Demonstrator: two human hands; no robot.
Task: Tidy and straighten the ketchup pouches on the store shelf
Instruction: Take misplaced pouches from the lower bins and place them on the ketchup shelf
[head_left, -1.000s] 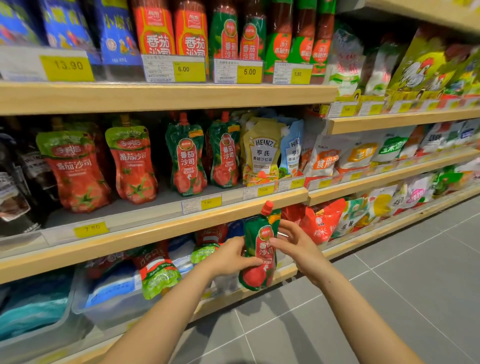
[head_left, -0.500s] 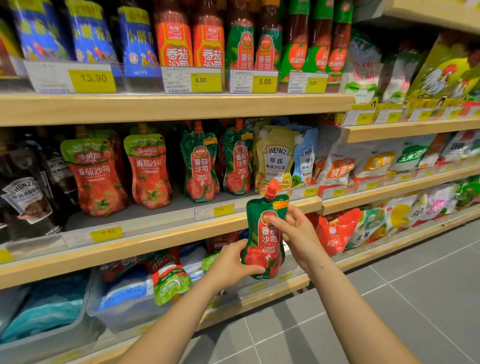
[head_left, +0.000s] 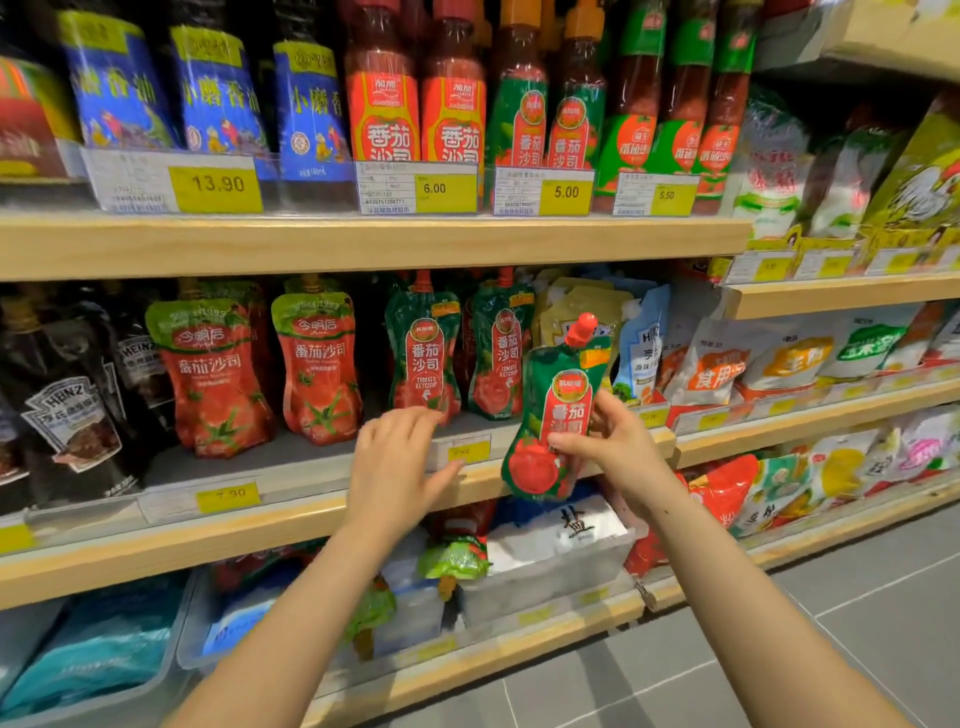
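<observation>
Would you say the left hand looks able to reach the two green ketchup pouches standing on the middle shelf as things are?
Probably yes. The left hand is open and empty, right at the shelf edge below the standing green pouches. Nothing lies between them; the right hand holds the held pouch off to the side.

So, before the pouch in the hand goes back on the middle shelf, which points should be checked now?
1. Grip: right hand holds the green ketchup pouch by its middle: ok.
2. Left hand free: open, holding nothing, near the shelf edge: ok.
3. Pouch upright: tilted, red cap leaning right: not ok.
4. Matching row found: two same green pouches stand on the shelf: ok.
5. Free space in front of that row: bare shelf is visible there: ok.
6. Space behind the row: cannot tell.
</observation>
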